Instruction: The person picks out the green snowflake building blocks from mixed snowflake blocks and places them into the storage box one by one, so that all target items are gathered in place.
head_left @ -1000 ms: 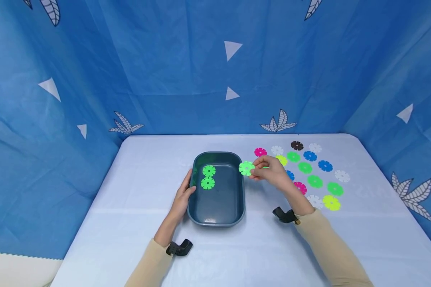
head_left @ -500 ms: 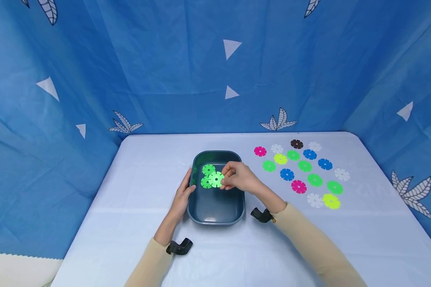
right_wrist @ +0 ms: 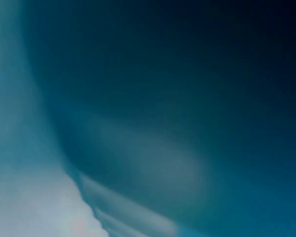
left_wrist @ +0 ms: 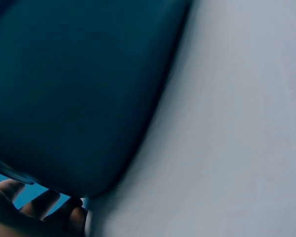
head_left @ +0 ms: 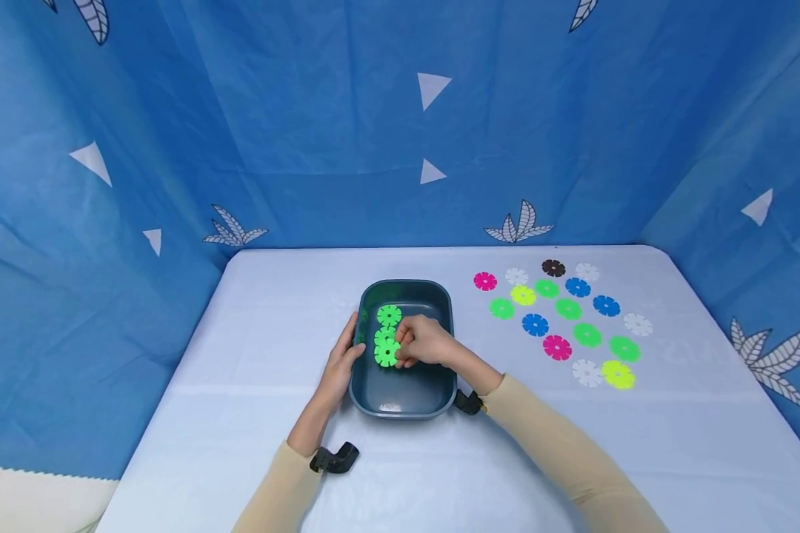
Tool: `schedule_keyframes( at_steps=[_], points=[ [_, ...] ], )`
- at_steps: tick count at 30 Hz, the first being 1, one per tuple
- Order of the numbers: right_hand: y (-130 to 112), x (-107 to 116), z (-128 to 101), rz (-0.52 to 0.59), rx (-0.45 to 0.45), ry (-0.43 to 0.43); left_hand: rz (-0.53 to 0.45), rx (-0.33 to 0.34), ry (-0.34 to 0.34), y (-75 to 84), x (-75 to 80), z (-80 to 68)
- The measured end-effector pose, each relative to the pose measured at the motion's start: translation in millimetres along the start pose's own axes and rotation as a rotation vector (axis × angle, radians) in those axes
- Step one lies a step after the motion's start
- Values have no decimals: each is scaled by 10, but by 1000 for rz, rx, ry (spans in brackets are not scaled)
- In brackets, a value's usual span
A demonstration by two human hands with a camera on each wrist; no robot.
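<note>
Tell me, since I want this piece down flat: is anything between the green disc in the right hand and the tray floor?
Possibly. The right hand holds the green disc in the tray, overlapping another green disc; bare floor lies nearer.

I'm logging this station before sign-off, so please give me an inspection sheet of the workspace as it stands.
Surface: white table, cloth-covered.
Job's things: dark teal tray holding three green discs, one under the right hand.
Clutter: loose coloured discs in rows right of the tray.
Grippers: left hand rests against the tray's left rim; right hand inside the tray, fingers on the nearest green disc.
Cables: nothing seen.
Surroundings: blue patterned backdrop on three sides.
</note>
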State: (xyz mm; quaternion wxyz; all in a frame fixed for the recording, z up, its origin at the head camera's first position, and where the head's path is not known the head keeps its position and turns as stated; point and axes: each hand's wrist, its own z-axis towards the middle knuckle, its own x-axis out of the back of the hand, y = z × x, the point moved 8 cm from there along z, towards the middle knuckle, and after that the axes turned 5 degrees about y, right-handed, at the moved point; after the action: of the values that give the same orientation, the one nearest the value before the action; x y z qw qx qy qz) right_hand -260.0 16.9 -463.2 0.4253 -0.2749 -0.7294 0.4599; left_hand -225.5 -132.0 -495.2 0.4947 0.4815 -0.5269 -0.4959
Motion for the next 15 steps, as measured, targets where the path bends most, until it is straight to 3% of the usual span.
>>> schedule_keyframes(
  at_steps=[15],
  points=[
    [107,-137,31,-30,-58,-46,-5,2,-1,-9,10,-1]
  ],
)
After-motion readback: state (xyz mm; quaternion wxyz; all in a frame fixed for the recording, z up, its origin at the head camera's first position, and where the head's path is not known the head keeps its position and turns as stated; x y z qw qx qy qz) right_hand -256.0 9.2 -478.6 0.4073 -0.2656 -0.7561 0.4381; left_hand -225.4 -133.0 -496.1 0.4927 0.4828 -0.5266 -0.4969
